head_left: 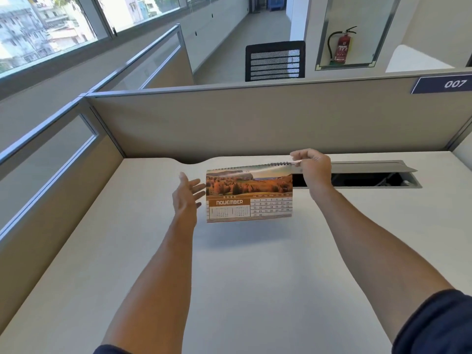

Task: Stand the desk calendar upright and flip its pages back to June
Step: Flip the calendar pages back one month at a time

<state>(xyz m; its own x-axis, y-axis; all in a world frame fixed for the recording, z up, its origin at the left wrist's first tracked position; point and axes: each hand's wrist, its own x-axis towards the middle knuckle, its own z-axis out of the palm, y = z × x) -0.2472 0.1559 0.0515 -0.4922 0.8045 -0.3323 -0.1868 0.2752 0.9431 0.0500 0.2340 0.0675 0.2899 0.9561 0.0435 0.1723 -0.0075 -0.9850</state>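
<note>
The desk calendar (pixel 249 194) hangs in the air above the white desk (pixel 229 277), its front page facing me with an autumn landscape and the word NOVEMBER. My right hand (pixel 313 166) pinches its spiral-bound top edge at the right corner. My left hand (pixel 187 198) is open with fingers spread, just left of the calendar's left edge, close to it or barely touching. The calendar's shadow lies on the desk below it.
Beige partition walls (pixel 255 118) close off the desk at the back and left. A cable tray with its flap open (pixel 370 175) is set in the desk behind my right hand. An office chair (pixel 275 61) and a fire extinguisher (pixel 342 47) stand beyond the partition.
</note>
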